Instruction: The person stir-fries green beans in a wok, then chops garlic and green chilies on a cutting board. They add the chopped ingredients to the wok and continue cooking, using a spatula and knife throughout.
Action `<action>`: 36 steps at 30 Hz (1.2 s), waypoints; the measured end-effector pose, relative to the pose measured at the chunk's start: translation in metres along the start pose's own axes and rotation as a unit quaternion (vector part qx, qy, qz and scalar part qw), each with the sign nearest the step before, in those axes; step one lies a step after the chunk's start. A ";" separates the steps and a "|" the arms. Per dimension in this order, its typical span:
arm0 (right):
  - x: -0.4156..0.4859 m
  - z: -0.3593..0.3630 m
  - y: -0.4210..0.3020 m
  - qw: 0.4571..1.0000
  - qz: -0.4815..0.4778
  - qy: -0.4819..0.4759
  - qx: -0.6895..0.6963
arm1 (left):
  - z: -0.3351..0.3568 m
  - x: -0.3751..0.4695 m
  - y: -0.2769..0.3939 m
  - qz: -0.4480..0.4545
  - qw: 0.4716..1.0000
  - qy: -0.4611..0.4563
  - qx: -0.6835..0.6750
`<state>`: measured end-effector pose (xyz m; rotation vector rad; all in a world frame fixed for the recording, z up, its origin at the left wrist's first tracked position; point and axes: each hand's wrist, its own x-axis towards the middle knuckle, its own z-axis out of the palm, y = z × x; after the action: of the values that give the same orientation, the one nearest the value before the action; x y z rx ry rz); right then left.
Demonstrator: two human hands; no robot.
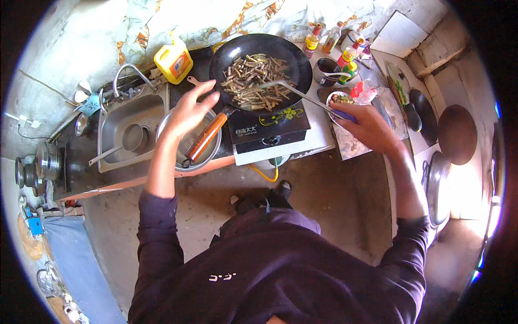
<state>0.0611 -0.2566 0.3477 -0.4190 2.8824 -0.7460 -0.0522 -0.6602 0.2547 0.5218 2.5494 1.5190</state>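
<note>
A black wok (259,44) rests on a gas stove (271,127), its wooden handle (206,137) slanting toward me over a metal basin (164,128). Chopped bean-like pieces (259,79) are spread across the wok's bottom. My right hand (362,123) grips a metal spatula (301,94) by its dark blue handle end, and the blade lies among the pieces. To the left of the wok's rim, my left hand (192,107) hovers above the basin with fingers apart, holding nothing. A small bowl of chopped ingredients (339,97) sits just beyond my right hand.
A sink (107,146) with a long-handled ladle (131,139) is left, below a yellow oil jug (174,60). Sauce bottles (311,42) and a dark pot (327,67) with a spoon stand right of the wok. A cutting board (350,141) lies beneath the bowl.
</note>
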 end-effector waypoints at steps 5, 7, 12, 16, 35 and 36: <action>-0.001 -0.037 -0.017 0.988 -0.056 -0.092 -0.107 | 0.005 -0.071 -0.006 -0.110 0.981 -0.070 0.143; 0.012 -0.001 0.005 0.984 -0.105 -0.043 -0.138 | 0.021 -0.075 -0.032 -0.044 0.980 -0.031 0.192; 0.060 0.074 0.019 0.991 -0.008 0.025 -0.130 | 0.033 -0.075 -0.022 -0.045 0.973 0.000 0.227; 0.072 0.072 0.011 0.986 -0.036 0.094 -0.134 | 0.034 -0.083 -0.019 -0.045 0.958 0.023 0.282; 0.030 -0.006 0.022 0.987 -0.092 0.047 -0.121 | 0.035 -0.081 -0.034 -0.035 0.950 0.009 0.311; 0.021 -0.020 0.008 0.992 -0.059 -0.008 -0.115 | 0.034 -0.082 -0.031 -0.059 0.948 0.002 0.313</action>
<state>0.0350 -0.2475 0.3603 -0.6227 2.9590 -0.4223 0.0270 -0.6752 0.2058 0.4092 2.9772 0.6417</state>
